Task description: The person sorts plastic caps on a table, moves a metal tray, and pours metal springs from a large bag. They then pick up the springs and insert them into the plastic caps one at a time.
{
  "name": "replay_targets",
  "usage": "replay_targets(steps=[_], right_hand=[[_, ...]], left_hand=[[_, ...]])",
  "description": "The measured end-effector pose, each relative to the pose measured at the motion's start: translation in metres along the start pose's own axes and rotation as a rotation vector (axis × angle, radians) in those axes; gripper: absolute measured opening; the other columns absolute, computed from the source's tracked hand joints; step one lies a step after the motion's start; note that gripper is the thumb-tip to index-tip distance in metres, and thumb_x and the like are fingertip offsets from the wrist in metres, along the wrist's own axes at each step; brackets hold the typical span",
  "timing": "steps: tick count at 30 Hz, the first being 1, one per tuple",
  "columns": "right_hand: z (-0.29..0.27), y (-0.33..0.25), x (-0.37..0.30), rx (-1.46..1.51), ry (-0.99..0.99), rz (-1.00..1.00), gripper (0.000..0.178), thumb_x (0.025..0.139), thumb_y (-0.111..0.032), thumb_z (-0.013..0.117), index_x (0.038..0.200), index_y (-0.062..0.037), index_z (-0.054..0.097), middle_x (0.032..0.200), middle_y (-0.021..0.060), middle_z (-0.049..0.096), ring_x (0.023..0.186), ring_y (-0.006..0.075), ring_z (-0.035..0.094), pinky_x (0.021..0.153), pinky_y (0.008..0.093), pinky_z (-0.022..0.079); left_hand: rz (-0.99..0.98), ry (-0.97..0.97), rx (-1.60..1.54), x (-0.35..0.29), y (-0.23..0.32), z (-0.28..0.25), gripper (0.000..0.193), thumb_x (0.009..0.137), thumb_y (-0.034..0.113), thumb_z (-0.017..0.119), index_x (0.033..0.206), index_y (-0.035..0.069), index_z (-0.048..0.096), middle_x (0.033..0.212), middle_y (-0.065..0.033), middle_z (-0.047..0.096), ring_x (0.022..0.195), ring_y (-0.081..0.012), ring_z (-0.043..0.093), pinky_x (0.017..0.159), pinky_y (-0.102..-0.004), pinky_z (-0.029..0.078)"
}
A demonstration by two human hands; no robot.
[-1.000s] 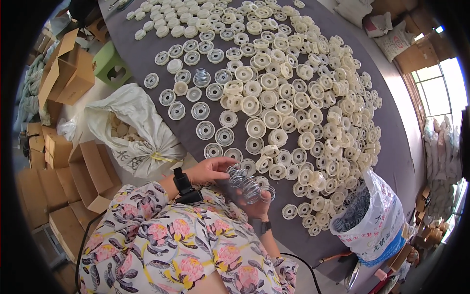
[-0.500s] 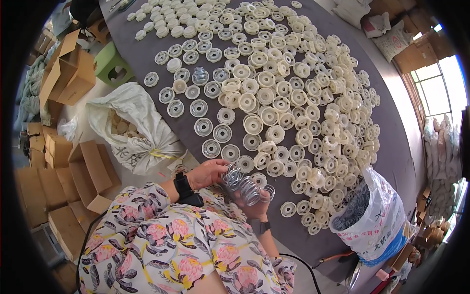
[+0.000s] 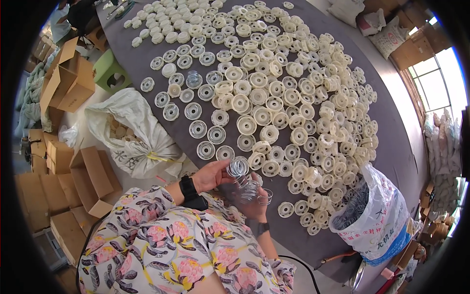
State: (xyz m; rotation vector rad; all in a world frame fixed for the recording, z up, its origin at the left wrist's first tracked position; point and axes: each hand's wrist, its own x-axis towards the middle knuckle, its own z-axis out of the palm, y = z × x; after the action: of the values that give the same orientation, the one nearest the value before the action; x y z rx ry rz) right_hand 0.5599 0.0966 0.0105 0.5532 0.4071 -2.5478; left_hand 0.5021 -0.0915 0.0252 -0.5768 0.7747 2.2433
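- lifted since before: one spring (image 3: 238, 167), pinched in left hand (image 3: 211, 175), coil face-up, axis near vertical
- right hand (image 3: 252, 200) closed around several springs (image 3: 248, 188)
- discs (image 3: 274, 88) beyond counting

Grey table (image 3: 391, 161), cardboard boxes (image 3: 68, 83) left, window (image 3: 433, 83) rt.

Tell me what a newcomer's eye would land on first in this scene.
First, the mass of round cream and clear plastic discs spread across the dark grey table. Next, at the table's near edge, the left hand holds a metal coil spring in its fingers while the right hand grips a bunch of springs. A white sack of discs sits at the left, and a bag of springs at the right.
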Motion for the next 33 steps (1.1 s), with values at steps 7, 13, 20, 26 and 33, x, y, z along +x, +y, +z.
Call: replay_targets(steps=[7, 13, 20, 26, 33], right_hand=[[-0.027, -0.008, -0.001, -0.036, 0.034, 0.207, 0.036, 0.08, -0.035, 0.062, 0.109, -0.0164, 0.052, 0.113, 0.0134, 0.056, 0.097, 0.0289, 0.057, 0.065, 0.039, 0.053], [-0.015, -0.015, 0.002, -0.163, 0.049, 0.147, 0.036, 0.083, -0.035, 0.059, 0.107, -0.0096, 0.053, 0.104, 0.0105, 0.06, 0.091, 0.0212, 0.06, 0.061, 0.0344, 0.053], [-0.005, -0.016, -0.002, -0.262, 0.037, 0.139, 0.04, 0.084, -0.028, 0.059, 0.115, -0.0044, 0.05, 0.099, 0.0086, 0.06, 0.083, 0.0172, 0.061, 0.07, 0.0294, 0.051], [0.003, -0.028, 0.001, -0.396, 0.072, 0.002, 0.045, 0.083, -0.022, 0.062, 0.12, -0.0024, 0.046, 0.099, 0.0069, 0.059, 0.089, 0.0152, 0.058, 0.076, 0.0278, 0.048], [-0.004, -0.039, -0.005, -0.709, 0.169, -0.083, 0.05, 0.079, -0.023, 0.067, 0.119, 0.0012, 0.048, 0.097, 0.0068, 0.06, 0.086, 0.0114, 0.056, 0.074, 0.0248, 0.044]], left_hand=[[-0.023, -0.101, 0.092, -0.005, 0.004, 0.008, 0.026, 0.092, 0.02, 0.047, 0.111, 0.004, 0.055, 0.105, -0.0061, 0.061, 0.092, -0.0151, 0.06, 0.077, -0.0303, 0.052], [0.013, -0.055, 0.456, -0.007, 0.005, 0.016, 0.035, 0.087, 0.008, 0.055, 0.121, 0.003, 0.05, 0.111, -0.0057, 0.058, 0.096, -0.0126, 0.058, 0.08, -0.0281, 0.05], [0.147, -0.18, 0.825, -0.001, 0.005, 0.023, 0.037, 0.079, 0.017, 0.067, 0.113, 0.006, 0.058, 0.096, -0.0013, 0.061, 0.084, -0.0073, 0.056, 0.076, -0.0222, 0.045], [0.245, 0.032, 1.241, 0.005, 0.007, 0.048, 0.037, 0.077, 0.018, 0.07, 0.11, 0.005, 0.059, 0.097, -0.0024, 0.057, 0.084, -0.0094, 0.055, 0.073, -0.0242, 0.045], [0.553, -0.084, 1.26, 0.015, -0.011, 0.051, 0.032, 0.079, 0.023, 0.067, 0.105, 0.005, 0.061, 0.092, -0.0013, 0.058, 0.077, -0.0102, 0.056, 0.07, -0.0234, 0.045]])
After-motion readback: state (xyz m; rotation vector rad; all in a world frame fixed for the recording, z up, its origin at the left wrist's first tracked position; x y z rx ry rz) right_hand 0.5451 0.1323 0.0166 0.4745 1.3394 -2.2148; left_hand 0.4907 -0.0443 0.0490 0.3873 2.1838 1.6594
